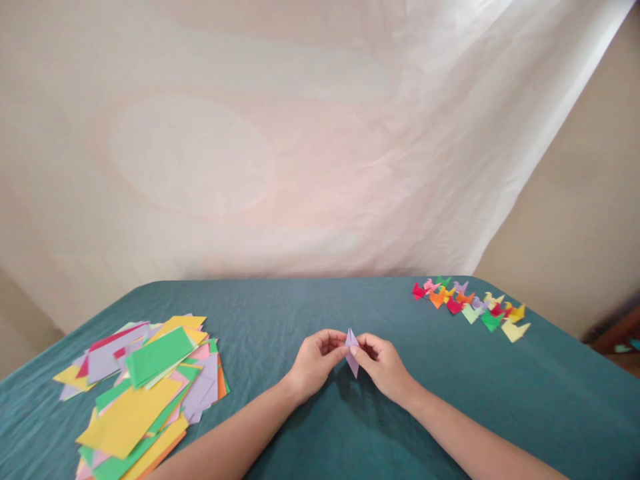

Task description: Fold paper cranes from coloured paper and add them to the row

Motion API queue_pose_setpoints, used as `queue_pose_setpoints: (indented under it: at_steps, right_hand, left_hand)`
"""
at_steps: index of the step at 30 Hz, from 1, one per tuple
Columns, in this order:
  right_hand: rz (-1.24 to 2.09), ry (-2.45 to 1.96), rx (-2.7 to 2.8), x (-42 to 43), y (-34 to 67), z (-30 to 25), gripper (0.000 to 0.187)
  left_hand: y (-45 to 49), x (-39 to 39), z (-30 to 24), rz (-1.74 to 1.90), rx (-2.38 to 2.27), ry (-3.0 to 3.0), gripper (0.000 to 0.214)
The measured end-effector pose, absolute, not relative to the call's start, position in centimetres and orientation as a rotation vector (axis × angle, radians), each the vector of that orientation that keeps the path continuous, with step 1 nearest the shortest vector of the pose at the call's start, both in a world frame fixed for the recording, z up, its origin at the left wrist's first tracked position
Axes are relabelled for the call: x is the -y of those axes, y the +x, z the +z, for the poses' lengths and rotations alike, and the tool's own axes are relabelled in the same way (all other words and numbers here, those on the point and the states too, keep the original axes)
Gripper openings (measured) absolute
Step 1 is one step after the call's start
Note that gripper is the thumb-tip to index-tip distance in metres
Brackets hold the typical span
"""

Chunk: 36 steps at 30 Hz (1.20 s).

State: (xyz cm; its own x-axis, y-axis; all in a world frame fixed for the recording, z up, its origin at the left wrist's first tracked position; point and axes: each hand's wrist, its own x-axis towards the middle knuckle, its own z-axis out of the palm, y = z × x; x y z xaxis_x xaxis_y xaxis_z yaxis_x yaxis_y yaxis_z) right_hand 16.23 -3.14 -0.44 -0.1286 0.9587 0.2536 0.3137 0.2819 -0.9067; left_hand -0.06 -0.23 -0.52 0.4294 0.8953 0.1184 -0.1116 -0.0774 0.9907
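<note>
A small lavender piece of folded paper [352, 363], long and diamond-shaped with a split upper tip, is held upright between my two hands just above the table. My left hand [320, 360] pinches its left edge between thumb and fingers. On the other side my right hand [383, 365] grips it, the thumb lying across the front of the paper. Parts of the paper's middle are covered by the thumbs.
Loose sheets of coloured paper [133, 417] lie in a spread pile at the left of the green-covered table [280, 307]. Several small folded paper birds [493, 321] stand in rows at the back right. A pale cloth [310, 147] hangs behind the table.
</note>
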Motion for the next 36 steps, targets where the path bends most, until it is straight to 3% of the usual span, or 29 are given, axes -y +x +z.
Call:
queue_pose_setpoints:
  at_steps: [19, 36]
  right_hand:
    - [1.052, -1.129, 1.637, 2.50, 16.78, -1.33, 0.030]
    - [0.930, -1.207, 1.790, 2.73, 16.25, -1.22, 0.025]
  left_hand:
    - [0.13, 0.21, -0.83, 0.988, -0.797, 1.429, 0.028]
    - [-0.16, 0.01, -0.81, 0.950, -0.827, 1.470, 0.026]
